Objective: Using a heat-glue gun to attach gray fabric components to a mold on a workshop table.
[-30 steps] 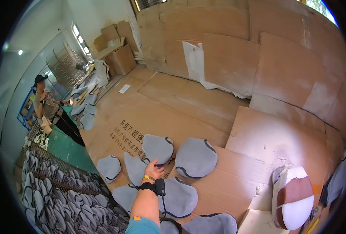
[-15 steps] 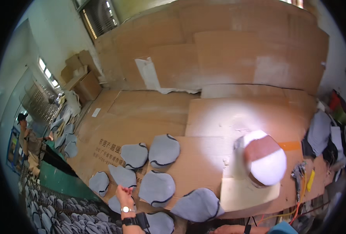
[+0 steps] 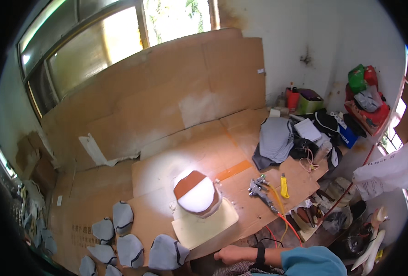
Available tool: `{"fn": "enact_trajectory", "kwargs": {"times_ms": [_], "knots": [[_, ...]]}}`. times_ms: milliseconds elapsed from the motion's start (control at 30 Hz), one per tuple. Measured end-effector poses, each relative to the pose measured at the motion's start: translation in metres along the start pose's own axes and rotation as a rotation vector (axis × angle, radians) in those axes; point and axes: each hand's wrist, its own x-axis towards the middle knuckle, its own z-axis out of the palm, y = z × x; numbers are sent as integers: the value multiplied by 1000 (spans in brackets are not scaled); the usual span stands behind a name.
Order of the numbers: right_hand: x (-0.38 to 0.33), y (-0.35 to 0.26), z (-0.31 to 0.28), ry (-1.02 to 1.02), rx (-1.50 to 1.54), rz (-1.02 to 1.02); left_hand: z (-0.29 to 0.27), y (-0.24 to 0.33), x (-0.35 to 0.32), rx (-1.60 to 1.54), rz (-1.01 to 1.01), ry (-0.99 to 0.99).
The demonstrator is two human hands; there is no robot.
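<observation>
My right hand [image 3: 228, 254] is at the near edge of the cardboard-covered table, its fingers curled closed with nothing visible in them. A black band circles that wrist, below a blue sleeve. My left hand is out of view. Nearest on the table is a grey fabric piece [image 3: 166, 252] with black edging, beside a similar piece [image 3: 130, 250] and several others. Beyond my right hand, a brightly lit round white block [image 3: 197, 198] with a brown patch stands on a cream board [image 3: 213, 228].
Farther right lie a spray gun [image 3: 261, 191] with an orange hose and a yellow utility knife [image 3: 284, 186]. A stack of grey fabric pieces [image 3: 276, 138] sits near the right corner among dark clothes. Red bags [image 3: 368, 108] are by the wall. Cardboard [image 3: 167, 92] lines the back.
The view has swung to the right, bringing the right corner into sight. My left hand, earlier over the grey fabric pieces, has left the picture. My right hand and forearm now show more fully.
</observation>
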Motion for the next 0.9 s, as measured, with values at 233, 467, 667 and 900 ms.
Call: {"fn": "enact_trajectory", "kwargs": {"times_ms": [233, 467, 667, 900], "knots": [[-84, 109, -65, 664, 246, 255, 78, 80, -4, -17, 16, -72], [-182, 274, -156, 1343, 701, 392, 260, 225, -10, -580, -297, -112], [-208, 457, -262, 1799, 649, 639, 388, 351, -31, -518, -178, -213], [-183, 542, -352, 1838, 826, 895, 451, 416, -42, -425, -134, -190]]}}
